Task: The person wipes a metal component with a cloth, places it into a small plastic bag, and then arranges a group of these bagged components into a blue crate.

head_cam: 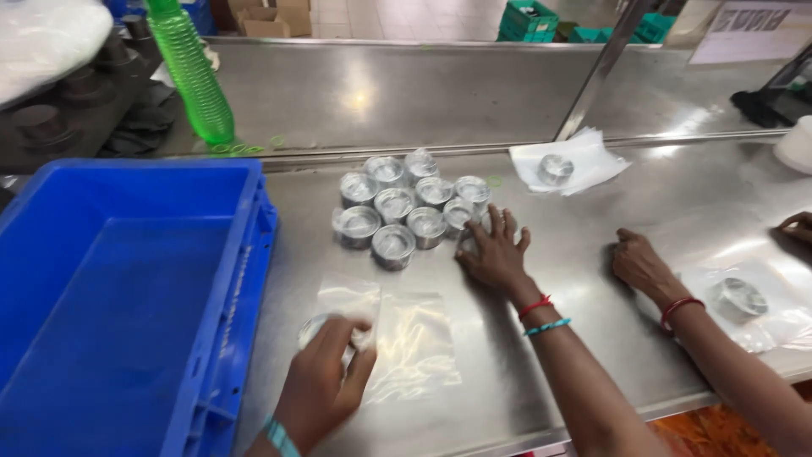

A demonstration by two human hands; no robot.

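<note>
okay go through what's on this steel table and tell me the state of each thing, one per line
Blue crate: open, nothing visible inside.
Cluster of metal parts: bagged, packed close together.
Clear bag: flat on the table.
Left hand: closed on a wrapped part.
Right hand: fingers spread, touching the cluster's edge.
Green bottle: tilted, on the shelf behind.

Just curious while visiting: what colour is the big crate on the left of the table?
Blue. The crate shows plainly in the head view.
</note>
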